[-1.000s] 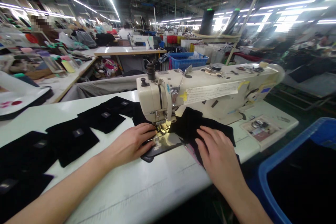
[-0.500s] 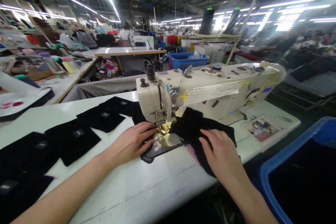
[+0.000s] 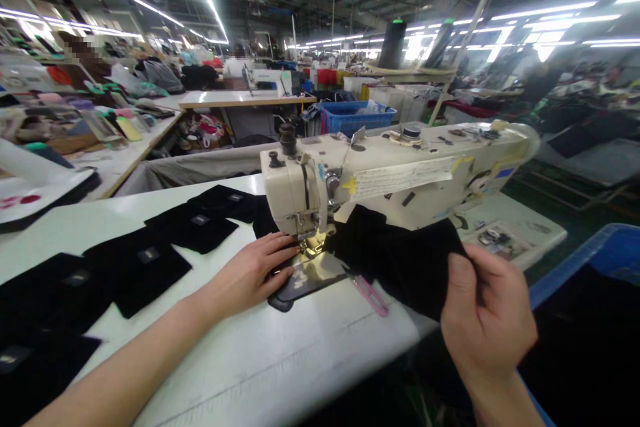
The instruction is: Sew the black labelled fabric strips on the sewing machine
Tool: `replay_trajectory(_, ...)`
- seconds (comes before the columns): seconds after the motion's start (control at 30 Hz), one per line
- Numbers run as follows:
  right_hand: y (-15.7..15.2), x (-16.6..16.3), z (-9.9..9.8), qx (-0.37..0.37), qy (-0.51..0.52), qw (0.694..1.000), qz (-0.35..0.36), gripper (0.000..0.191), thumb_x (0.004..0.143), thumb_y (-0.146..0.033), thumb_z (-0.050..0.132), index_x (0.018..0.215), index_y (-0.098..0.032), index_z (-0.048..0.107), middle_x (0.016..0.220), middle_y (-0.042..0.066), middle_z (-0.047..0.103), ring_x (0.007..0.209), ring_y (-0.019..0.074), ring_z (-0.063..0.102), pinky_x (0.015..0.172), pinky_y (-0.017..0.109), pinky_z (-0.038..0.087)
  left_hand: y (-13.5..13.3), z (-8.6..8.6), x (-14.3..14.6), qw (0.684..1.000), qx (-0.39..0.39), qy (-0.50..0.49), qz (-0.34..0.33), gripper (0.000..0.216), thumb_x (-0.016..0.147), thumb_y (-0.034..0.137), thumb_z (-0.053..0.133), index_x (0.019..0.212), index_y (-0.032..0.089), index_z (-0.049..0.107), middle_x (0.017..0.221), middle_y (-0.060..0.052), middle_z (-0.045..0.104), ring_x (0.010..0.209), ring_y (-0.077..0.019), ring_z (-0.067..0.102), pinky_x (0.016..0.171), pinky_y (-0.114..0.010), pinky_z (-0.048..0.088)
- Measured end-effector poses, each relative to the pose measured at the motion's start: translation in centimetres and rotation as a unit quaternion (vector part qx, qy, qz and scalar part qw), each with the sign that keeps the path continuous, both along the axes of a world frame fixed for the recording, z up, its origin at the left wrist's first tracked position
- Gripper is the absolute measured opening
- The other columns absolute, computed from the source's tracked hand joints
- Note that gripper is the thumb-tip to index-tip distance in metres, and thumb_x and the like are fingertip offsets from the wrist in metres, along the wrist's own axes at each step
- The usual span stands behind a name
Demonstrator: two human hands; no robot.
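My right hand [image 3: 490, 313] is closed, thumb against fingers, on the edge of a black fabric piece [image 3: 405, 260]. That fabric stretches from the sewing machine's needle area to the hand, its right end lifted. My left hand [image 3: 255, 265] lies with fingers extended beside the presser foot [image 3: 315, 243] of the cream sewing machine [image 3: 400, 167], fingertips at the metal plate [image 3: 313, 280]. Whether cloth lies under those fingertips I cannot tell. Pink thread snips [image 3: 373, 295] rest on the table just in front of the fabric.
Several black fabric pieces [image 3: 137, 260] with small labels lie overlapping along the left of the white table [image 3: 220, 367]. A blue bin [image 3: 575, 260] with dark contents stands at the right. Another machine [image 3: 267, 80] and a blue basket [image 3: 355, 117] are behind.
My right hand has moved right and closed on the fabric's edge, pulling it out and up. The pink snips are uncovered. My left hand stays in place.
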State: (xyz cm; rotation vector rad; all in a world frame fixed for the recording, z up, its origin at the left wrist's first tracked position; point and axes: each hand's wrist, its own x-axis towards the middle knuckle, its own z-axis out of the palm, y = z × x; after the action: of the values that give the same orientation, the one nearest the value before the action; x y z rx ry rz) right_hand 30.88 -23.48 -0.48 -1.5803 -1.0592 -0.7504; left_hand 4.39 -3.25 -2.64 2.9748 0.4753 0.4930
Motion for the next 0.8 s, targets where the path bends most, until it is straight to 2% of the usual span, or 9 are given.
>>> replay_trajectory(0.1,-0.1,-0.3,0.7,-0.021,0.081,0.996,0.017,0.023,0.096,-0.037,0.063,0.104,-0.019,0.073,0.094,0.006,0.075,0.081,0.0197,0.072,0.074,0.029,0.054,0.2,-0.2,0.0,1.000,0.004,-0.003,0.001,0.036,0.101,0.030,0.048,0.129,0.017,0.067,0.132,-0.014,0.065,0.125,-0.0299,0.060,0.109,-0.048,0.050)
replay_trajectory(0.2,-0.3,-1.1,1.6,-0.050,0.225,0.970,0.078,0.029,0.092,-0.046,0.066,0.100,-0.020,0.073,0.085,0.004,0.075,0.072,0.0191,0.071,0.066,0.029,0.055,0.3,-0.3,0.0,1.000,0.018,-0.005,0.011,0.038,0.101,0.032,0.048,0.129,0.017,0.068,0.134,-0.015,0.065,0.127,-0.0316,0.060,0.109,-0.050,0.050)
replay_trajectory(0.27,-0.3,-1.7,2.1,-0.067,0.326,0.934,0.132,0.032,0.088,-0.050,0.070,0.100,-0.020,0.072,0.079,0.003,0.075,0.068,0.0189,0.070,0.064,0.028,0.055,0.3,-0.4,0.0,0.999,0.023,-0.002,0.025,0.040,0.101,0.034,0.046,0.130,0.018,0.067,0.136,-0.015,0.065,0.128,-0.0323,0.059,0.109,-0.051,0.049)
replay_trajectory(0.37,-0.2,-2.3,2.5,-0.065,0.449,0.860,0.231,0.035,0.087,-0.052,0.072,0.104,-0.022,0.069,0.086,0.003,0.075,0.080,0.0201,0.071,0.071,0.029,0.056,0.3,-0.9,-0.5,0.999,0.022,0.006,0.043,0.044,0.101,0.040,0.046,0.134,0.019,0.065,0.140,-0.013,0.062,0.131,-0.0331,0.057,0.110,-0.052,0.049)
replay_trajectory(0.5,0.3,-2.2,2.0,-0.035,0.547,0.757,0.355,0.032,0.091,-0.048,0.070,0.111,-0.023,0.066,0.093,0.002,0.073,0.077,0.0162,0.067,0.069,0.027,0.054,0.0,-1.9,-2.5,0.997,0.035,-0.012,0.074,0.052,0.099,0.054,0.046,0.133,0.021,0.067,0.143,-0.012,0.061,0.132,-0.0354,0.057,0.110,-0.054,0.048)
replay_trajectory(0.6,0.7,-2.5,1.3,-0.062,0.573,0.732,0.364,0.033,0.089,-0.047,0.072,0.110,-0.023,0.065,0.081,-0.002,0.068,0.062,0.0108,0.058,0.059,0.022,0.047,-1.3,-1.3,-3.9,0.992,0.032,-0.022,0.121,0.055,0.095,0.064,0.047,0.118,0.023,0.076,0.129,-0.013,0.070,0.119,-0.0379,0.065,0.105,-0.058,0.051)
replay_trajectory(0.7,0.8,-3.7,0.8,-0.135,0.572,0.728,0.353,0.035,0.087,-0.051,0.074,0.104,-0.022,0.065,0.069,-0.005,0.061,0.059,0.0093,0.052,0.055,0.019,0.041,-4.2,1.2,-3.7,0.982,-0.064,-0.057,0.167,0.053,0.091,0.068,0.050,0.095,0.026,0.081,0.108,-0.010,0.078,0.106,-0.0380,0.071,0.102,-0.061,0.051)
replay_trajectory(0.73,0.8,-4.3,0.8,-0.163,0.564,0.725,0.360,0.035,0.087,-0.052,0.073,0.102,-0.021,0.066,0.067,-0.006,0.059,0.059,0.0094,0.051,0.055,0.019,0.040,-5.3,2.2,-3.2,0.971,-0.143,-0.074,0.174,0.051,0.091,0.067,0.050,0.095,0.027,0.081,0.108,-0.008,0.078,0.104,-0.0351,0.071,0.100,-0.056,0.054)
replay_trajectory(0.8,0.8,-5.7,0.8,-0.217,0.542,0.712,0.390,0.032,0.089,-0.051,0.069,0.098,-0.020,0.065,0.067,-0.005,0.059,0.060,0.0098,0.052,0.056,0.020,0.040,-7.3,4.1,-1.7,0.909,-0.344,-0.110,0.206,0.053,0.094,0.066,0.044,0.102,0.028,0.080,0.106,-0.006,0.079,0.098,-0.0301,0.073,0.090,-0.045,0.059)
